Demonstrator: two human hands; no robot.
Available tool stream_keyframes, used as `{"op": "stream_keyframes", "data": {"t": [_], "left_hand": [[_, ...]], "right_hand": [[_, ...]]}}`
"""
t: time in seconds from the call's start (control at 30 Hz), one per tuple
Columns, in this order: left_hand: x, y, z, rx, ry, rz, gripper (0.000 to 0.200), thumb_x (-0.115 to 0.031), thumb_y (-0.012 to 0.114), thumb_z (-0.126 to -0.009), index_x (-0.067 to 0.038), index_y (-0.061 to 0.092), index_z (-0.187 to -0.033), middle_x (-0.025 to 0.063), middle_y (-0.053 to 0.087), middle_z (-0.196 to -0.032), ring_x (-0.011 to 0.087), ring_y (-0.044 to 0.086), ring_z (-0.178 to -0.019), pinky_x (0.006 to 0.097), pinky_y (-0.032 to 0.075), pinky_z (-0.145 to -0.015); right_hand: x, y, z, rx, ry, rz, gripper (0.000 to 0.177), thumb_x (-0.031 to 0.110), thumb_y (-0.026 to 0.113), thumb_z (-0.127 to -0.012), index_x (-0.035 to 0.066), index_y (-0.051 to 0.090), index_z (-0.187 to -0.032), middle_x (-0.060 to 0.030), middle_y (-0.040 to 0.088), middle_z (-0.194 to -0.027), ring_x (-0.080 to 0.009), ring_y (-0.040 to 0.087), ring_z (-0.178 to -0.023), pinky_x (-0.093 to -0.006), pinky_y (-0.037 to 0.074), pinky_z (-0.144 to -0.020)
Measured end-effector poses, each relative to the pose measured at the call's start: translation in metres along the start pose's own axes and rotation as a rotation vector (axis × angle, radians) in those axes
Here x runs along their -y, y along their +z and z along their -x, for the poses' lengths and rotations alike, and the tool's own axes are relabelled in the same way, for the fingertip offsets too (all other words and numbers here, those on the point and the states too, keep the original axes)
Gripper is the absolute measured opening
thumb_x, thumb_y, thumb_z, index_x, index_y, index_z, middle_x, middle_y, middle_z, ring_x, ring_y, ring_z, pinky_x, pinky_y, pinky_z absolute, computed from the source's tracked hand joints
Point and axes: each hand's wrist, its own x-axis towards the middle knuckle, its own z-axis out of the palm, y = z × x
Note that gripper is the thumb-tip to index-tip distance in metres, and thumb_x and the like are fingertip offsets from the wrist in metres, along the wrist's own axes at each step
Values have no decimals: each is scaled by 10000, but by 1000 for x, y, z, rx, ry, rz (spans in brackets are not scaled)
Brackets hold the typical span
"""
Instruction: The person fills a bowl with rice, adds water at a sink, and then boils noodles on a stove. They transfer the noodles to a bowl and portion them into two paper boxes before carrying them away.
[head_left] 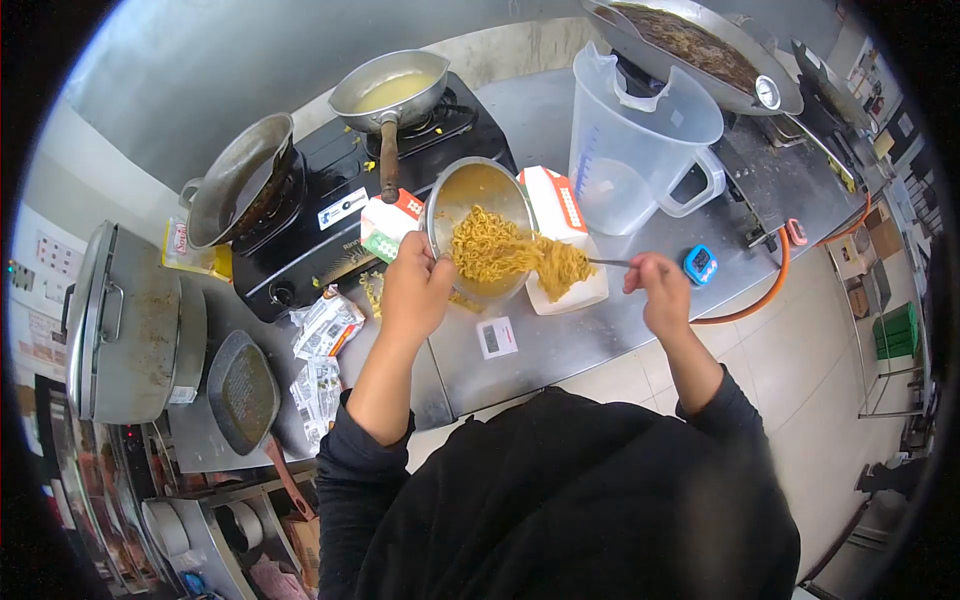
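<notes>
My left hand (416,288) is closed on the near left rim of a tilted metal bowl (482,182). Curly yellow noodles (488,248) lie in the bowl and stretch over its right edge. Between the fingers of my right hand (660,288) is the thin handle of a metal utensil (612,263); its head is buried in a clump of noodles. That clump hangs over a white takeaway box (578,296) with an orange and white lid flap. Another printed box (384,226) stands left of the bowl, partly behind it.
A saucepan (392,92) and a dark pot (240,180) sit on the black stove (335,258). To the right are a clear measuring jug (640,150), a blue timer (700,264) and a big wok (690,50). Torn packets (328,325) and a square pan (243,392) lie left.
</notes>
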Motion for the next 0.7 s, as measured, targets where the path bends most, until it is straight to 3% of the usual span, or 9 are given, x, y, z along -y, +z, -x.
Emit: {"op": "stream_keyframes", "data": {"t": [0.03, 0.13, 0.23, 0.43, 0.57, 0.67, 0.7], "left_hand": [[0, 3, 0, -21, 14, -27, 119, -94, 509, -723, -18, 433, -773, 97, 505, -533, 177, 510, -463, 311, 393, -455], [-15, 6, 4, -43, 58, -179, 127, -98, 512, -722, -16, 437, -781, 113, 498, -536, 218, 508, -463, 325, 393, -461], [-31, 6, 3, -41, 98, -253, 137, -104, 515, -723, -14, 439, -792, 126, 499, -544, 259, 517, -479, 339, 400, -467], [-33, 15, -7, -70, 225, -244, 154, -108, 521, -724, -20, 438, -818, 137, 516, -565, 303, 539, -519, 369, 416, -486], [-45, 18, -11, -70, 254, -277, 157, -103, 523, -723, -24, 441, -832, 137, 523, -575, 311, 546, -536, 378, 423, -494], [-45, 24, -14, -72, 317, -269, 146, -82, 509, -760, 4, 451, -863, 98, 500, -570, 166, 494, -486, 279, 390, -486], [-49, 25, -16, -72, 320, -280, 155, -85, 517, -745, -5, 450, -860, 113, 511, -576, 218, 510, -503, 314, 401, -487]], "right_hand": [[3, 1, 2, 75, -175, 223, 155, 147, 487, -839, 12, 559, -862, -98, 592, -733, -182, 553, -586, -258, 452, -554], [25, -3, -4, 100, -492, 393, 137, 83, 473, -832, -14, 570, -824, -104, 589, -740, -177, 556, -635, -257, 432, -575], [38, 5, -13, 99, -585, 294, 84, 86, 546, -775, 25, 588, -815, -109, 594, -754, -236, 556, -649, -298, 433, -598], [30, 25, -22, 400, -719, 464, 118, 99, 583, -719, 64, 588, -831, -76, 587, -792, -260, 540, -716, -320, 434, -632], [41, 2, -13, 398, -850, 494, 146, 106, 597, -693, 76, 582, -835, -69, 575, -798, -252, 537, -740, -328, 440, -631], [45, -13, -13, 357, -842, 458, 156, 112, 604, -679, 79, 581, -830, -66, 573, -794, -253, 534, -751, -330, 444, -627], [47, -12, -13, 330, -860, 436, 155, 113, 604, -678, 78, 580, -827, -66, 573, -794, -254, 533, -750, -330, 445, -622]]}}
